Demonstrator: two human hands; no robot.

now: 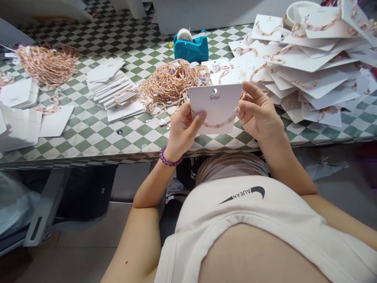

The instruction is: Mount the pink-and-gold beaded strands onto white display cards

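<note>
My left hand grips the left edge of a white display card, thumb on its front. The card has a hole at the top and small printed lettering. A pink and gold beaded necklace curves across the card's lower front. At the card's right edge, the fingertips of my right hand pinch the strand's end. Just behind the card lies a heap of similar beaded strands, some with small tags.
White cards carrying beaded strands are piled high on the right. A blue tape dispenser stands behind the heap. Blank-looking cards are stacked left of it. Another bundle of strands lies far left on the checkered tablecloth.
</note>
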